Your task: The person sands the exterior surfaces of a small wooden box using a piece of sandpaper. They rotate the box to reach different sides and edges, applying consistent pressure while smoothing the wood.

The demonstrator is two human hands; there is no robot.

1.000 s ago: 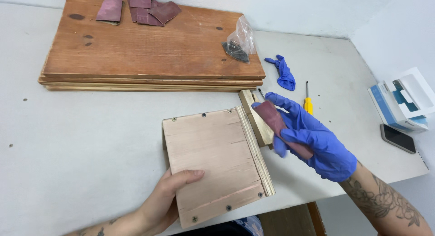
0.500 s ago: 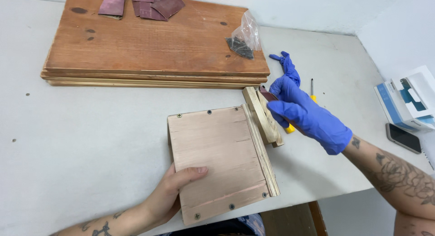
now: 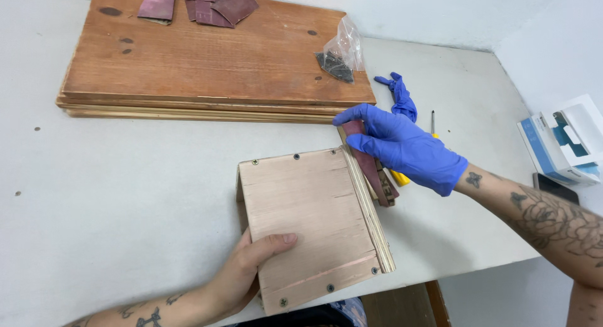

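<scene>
A small plywood box lies on the grey table, its screwed panel facing up. My left hand, bare, grips the box's near left edge with the thumb on top. My right hand wears a blue glove and presses a strip of reddish sandpaper against the box's right side, near its far corner.
A stack of wide wooden boards lies at the back, with sandpaper pieces and a small plastic bag on it. A spare blue glove and a yellow-handled screwdriver lie to the right. A white and blue carton stands far right.
My right hand has slid the sandpaper along the box's right side towards the far corner. My left hand has kept its grip on the box.
</scene>
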